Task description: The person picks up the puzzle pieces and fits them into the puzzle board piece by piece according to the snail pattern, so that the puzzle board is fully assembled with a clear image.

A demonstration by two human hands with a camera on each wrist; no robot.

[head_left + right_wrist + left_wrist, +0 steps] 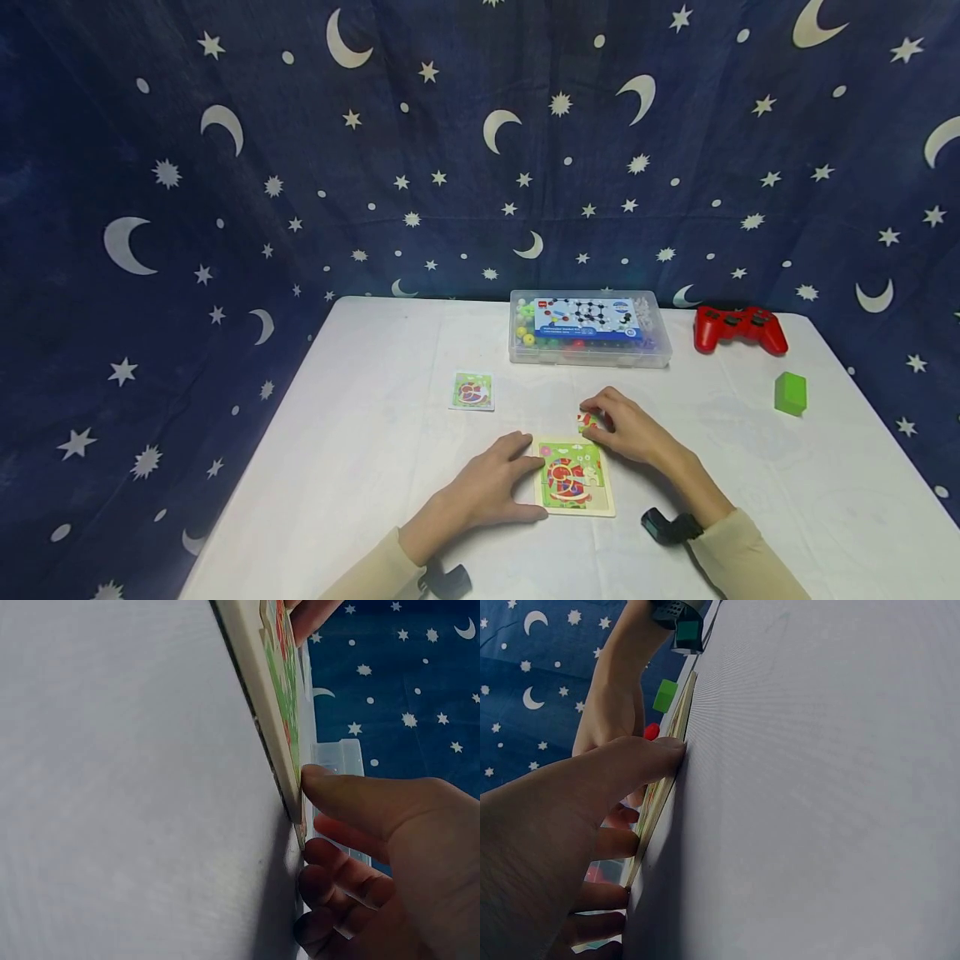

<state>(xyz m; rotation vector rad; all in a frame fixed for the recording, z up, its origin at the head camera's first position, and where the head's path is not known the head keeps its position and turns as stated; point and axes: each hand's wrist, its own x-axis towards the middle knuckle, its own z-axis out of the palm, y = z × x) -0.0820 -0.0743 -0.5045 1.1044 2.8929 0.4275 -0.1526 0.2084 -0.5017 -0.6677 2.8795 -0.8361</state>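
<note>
A wooden jigsaw puzzle board (597,501) with a red and green picture lies flat on the table, bare wood showing at its lower right. Along its left side rests my left hand (489,484), fingers spread and fairly straight. In the left wrist view, the thumb (671,744) touches the board's near edge. Just past the board's upper right corner, my right hand (626,425) pinches a small puzzle piece (587,422) between thumb and fingers. From the right wrist, that piece is largely hidden beside the board's edge (277,754).
Behind the board to the left lies a small picture card (472,392). A clear plastic case (588,358) of coloured balls stands at the back, with a red game controller (739,327) to its right. Nearer the right edge sits a green block (791,393). A starry curtain (450,150) hangs behind.
</note>
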